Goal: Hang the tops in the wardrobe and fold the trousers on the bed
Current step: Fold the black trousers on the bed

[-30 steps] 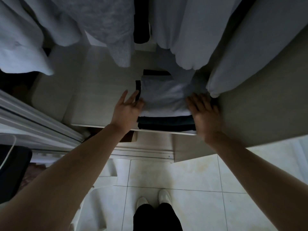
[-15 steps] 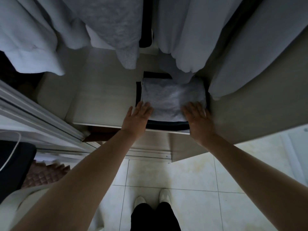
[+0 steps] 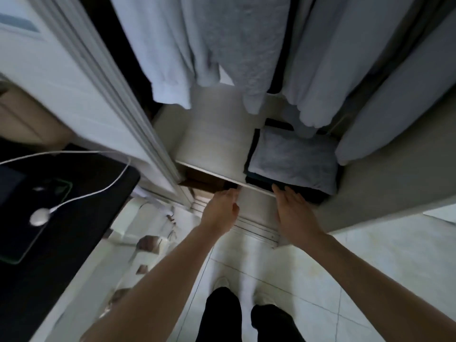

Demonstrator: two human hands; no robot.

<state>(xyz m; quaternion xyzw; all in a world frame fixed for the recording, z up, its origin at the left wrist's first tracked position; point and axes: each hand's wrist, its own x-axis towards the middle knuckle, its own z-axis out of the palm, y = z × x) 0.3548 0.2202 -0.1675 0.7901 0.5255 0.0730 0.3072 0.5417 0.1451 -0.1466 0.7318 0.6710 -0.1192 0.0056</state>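
Beside you: a dark table and a tiled floor.
On your black table (image 3: 74, 230) lie a tablet (image 3: 22, 218) and a white cable (image 3: 81, 191); pale floor tiles (image 3: 394, 267) spread beneath.

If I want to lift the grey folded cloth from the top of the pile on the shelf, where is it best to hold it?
Probably by its front folded edge, coming from the open front of the shelf. The grey folded cloth lies flat on the dark pile, hanging clothes crowd it behind, and a wall closes the right side.
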